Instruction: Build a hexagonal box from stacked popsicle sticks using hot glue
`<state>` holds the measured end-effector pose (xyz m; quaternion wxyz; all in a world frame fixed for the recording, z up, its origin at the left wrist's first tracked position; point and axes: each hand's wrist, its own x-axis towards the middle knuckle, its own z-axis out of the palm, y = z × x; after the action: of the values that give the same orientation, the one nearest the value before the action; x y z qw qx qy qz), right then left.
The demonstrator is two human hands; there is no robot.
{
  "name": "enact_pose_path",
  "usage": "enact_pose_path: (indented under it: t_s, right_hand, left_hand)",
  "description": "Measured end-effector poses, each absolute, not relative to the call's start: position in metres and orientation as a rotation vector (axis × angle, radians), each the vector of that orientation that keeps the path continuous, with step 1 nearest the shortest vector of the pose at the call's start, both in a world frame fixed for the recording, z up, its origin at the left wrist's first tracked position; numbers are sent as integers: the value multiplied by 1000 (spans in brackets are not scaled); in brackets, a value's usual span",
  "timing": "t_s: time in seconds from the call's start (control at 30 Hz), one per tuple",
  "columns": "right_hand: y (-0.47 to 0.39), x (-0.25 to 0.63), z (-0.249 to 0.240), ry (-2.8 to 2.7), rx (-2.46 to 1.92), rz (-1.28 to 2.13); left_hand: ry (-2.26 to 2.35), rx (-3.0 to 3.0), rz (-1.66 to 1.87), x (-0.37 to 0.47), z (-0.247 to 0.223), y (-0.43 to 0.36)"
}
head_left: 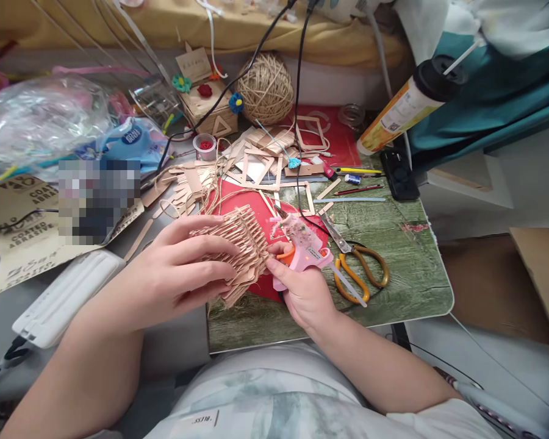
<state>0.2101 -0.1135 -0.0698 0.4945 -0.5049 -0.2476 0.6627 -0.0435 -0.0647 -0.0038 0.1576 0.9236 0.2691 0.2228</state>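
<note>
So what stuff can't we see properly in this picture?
All in the head view:
- Part of the stick piece: covered by the left hand.
- Most of the pink glue gun's handle: wrapped by the right hand.
- Whatever is in the blocky patch: blurred by big pixels.
- Writing on the little card: too small.
- The cardboard: cut off by the right edge.

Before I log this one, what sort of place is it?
Likely a craft workspace, perhaps at home: a pink glue gun and orange-handled scissors show over a green tabletop, with a ball of twine farther back.
</note>
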Motion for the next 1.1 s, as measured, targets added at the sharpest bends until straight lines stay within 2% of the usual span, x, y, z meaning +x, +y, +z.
enact_pose_path:
  t_s: [0.83,1.1]
  right_hand:
    - [-116,222,-68,-818,-1370,1557]
    - [-124,286,-50,-1128,-1565,1354]
  left_hand:
    - [735,2681,675,-44,-8,-64]
    - [740,2645,701,-44,-8,-64]
